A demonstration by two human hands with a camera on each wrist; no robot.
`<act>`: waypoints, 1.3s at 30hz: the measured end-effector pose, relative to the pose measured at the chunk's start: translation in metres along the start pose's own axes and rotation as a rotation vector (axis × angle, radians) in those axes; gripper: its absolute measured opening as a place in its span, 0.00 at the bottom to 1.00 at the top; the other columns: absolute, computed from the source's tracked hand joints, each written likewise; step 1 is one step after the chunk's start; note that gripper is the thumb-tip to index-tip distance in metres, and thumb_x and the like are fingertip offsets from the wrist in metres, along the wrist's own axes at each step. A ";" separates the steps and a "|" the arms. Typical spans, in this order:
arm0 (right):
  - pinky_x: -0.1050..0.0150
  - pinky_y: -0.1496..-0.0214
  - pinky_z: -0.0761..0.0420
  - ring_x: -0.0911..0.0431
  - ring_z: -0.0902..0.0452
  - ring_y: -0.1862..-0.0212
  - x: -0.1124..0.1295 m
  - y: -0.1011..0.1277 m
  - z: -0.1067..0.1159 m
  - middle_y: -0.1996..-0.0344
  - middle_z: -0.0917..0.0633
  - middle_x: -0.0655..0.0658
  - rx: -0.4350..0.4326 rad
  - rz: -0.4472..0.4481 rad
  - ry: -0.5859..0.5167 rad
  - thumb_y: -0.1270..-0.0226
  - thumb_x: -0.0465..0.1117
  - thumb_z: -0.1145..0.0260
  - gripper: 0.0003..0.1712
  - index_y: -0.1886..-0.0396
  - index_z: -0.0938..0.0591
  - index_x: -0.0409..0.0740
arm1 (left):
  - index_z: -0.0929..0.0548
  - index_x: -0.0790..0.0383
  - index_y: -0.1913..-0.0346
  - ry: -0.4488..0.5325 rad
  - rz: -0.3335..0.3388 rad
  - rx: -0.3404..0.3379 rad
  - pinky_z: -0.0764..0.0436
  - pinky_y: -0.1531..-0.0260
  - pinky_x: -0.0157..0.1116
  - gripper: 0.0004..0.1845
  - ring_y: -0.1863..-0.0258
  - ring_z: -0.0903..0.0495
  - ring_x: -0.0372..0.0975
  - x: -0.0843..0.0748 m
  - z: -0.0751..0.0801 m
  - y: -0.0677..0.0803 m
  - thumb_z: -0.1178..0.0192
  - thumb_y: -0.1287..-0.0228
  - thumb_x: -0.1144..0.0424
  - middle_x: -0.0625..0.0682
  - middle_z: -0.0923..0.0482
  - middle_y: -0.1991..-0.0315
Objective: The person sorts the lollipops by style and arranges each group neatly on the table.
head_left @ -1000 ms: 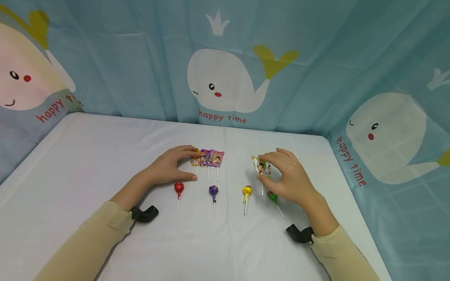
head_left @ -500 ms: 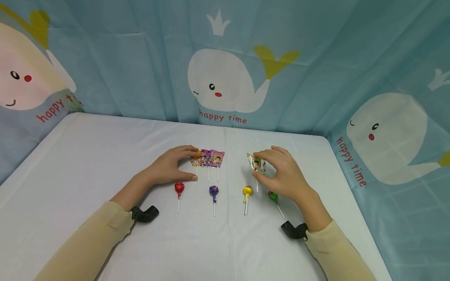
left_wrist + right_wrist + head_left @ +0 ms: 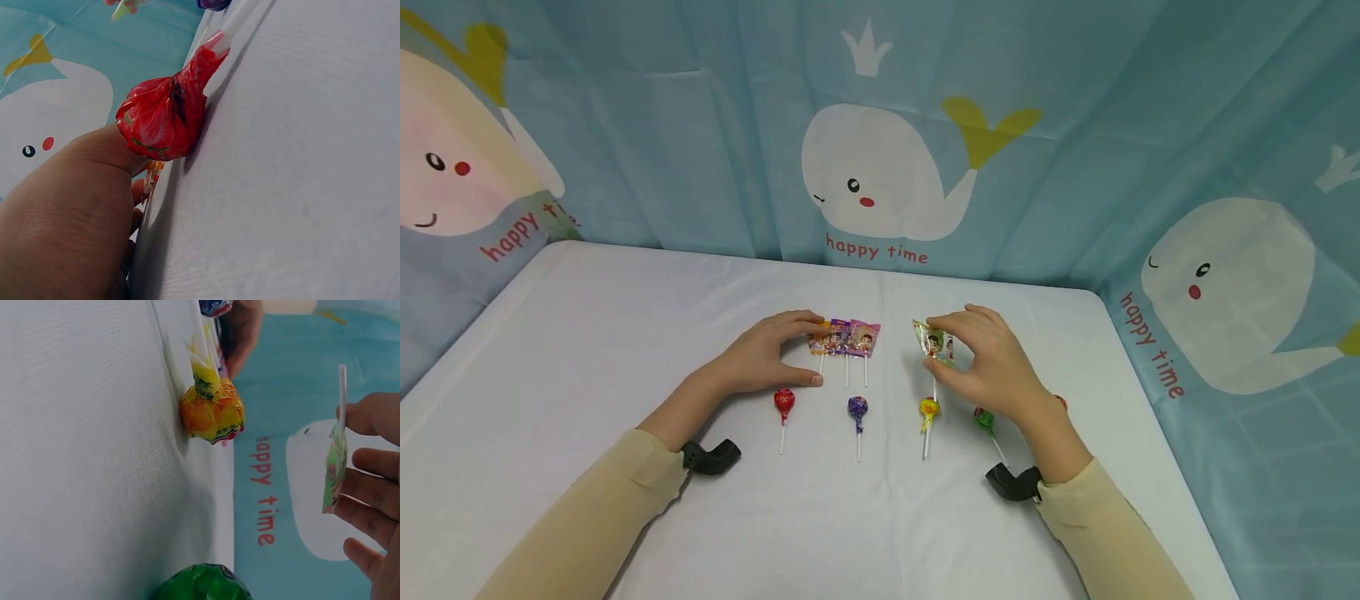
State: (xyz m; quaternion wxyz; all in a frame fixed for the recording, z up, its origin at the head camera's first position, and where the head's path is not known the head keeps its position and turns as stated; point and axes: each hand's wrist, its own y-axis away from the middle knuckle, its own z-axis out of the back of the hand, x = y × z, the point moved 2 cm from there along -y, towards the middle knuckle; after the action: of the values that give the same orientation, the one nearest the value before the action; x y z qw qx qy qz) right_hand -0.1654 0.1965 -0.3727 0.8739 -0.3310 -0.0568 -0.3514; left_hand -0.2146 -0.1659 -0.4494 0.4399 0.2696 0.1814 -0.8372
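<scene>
My right hand (image 3: 988,358) pinches a flat lollipop in a clear and green wrapper (image 3: 933,342) between thumb and fingers, its white stick pointing down toward me. In the right wrist view this lollipop (image 3: 336,465) is held up off the table. My left hand (image 3: 767,350) rests on the table at the left end of a row of flat wrapped lollipops. Its fingertips touch the orange one (image 3: 817,342), with the thumb near that stick. Beside it lie a purple one (image 3: 840,336) and a pink one (image 3: 864,338), side by side.
In a nearer row lie round lollipops: red (image 3: 784,402), purple (image 3: 857,407), yellow (image 3: 929,408) and green (image 3: 984,418). Part of another red thing (image 3: 1061,402) shows behind my right wrist. A blue whale-print curtain (image 3: 722,150) borders the white table (image 3: 775,525).
My right hand has moved left and slightly away from me, carrying the green-wrapped lollipop toward the row. The left hand has stayed in place.
</scene>
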 end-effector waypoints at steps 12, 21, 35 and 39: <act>0.43 0.19 0.33 0.49 0.13 0.43 0.001 -0.015 -0.009 0.46 0.08 0.46 0.004 -0.026 -0.020 0.34 0.43 0.19 0.27 0.38 0.12 0.40 | 0.20 0.44 0.23 -0.001 -0.004 -0.005 0.39 0.20 0.62 0.44 0.18 0.38 0.51 0.001 0.000 0.001 0.19 0.42 0.37 0.48 0.30 0.20; 0.43 0.19 0.33 0.50 0.14 0.43 0.006 -0.026 -0.016 0.48 0.08 0.47 0.018 -0.036 -0.015 0.32 0.45 0.20 0.26 0.38 0.12 0.40 | 0.19 0.44 0.23 0.004 0.004 -0.003 0.41 0.19 0.62 0.43 0.17 0.39 0.52 0.000 0.000 0.001 0.20 0.41 0.38 0.47 0.31 0.19; 0.47 0.24 0.27 0.51 0.15 0.42 0.005 -0.039 -0.028 0.46 0.09 0.49 0.046 -0.069 -0.013 0.30 0.47 0.21 0.26 0.36 0.12 0.42 | 0.20 0.43 0.23 0.009 -0.002 -0.004 0.40 0.19 0.62 0.44 0.17 0.39 0.51 0.001 0.000 0.000 0.19 0.42 0.37 0.47 0.31 0.20; 0.47 0.24 0.27 0.50 0.15 0.42 0.005 -0.043 -0.032 0.46 0.09 0.49 0.047 -0.066 -0.011 0.29 0.48 0.22 0.26 0.36 0.12 0.42 | 0.20 0.42 0.23 0.007 0.005 -0.002 0.39 0.19 0.61 0.44 0.17 0.38 0.50 0.000 0.001 0.001 0.19 0.42 0.37 0.47 0.31 0.20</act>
State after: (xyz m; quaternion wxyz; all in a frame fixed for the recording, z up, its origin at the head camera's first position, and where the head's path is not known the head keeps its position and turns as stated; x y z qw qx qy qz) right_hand -0.1939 0.1515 -0.3727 0.8692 -0.3101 -0.0808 -0.3767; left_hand -0.2139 -0.1671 -0.4491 0.4417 0.2727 0.1832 -0.8349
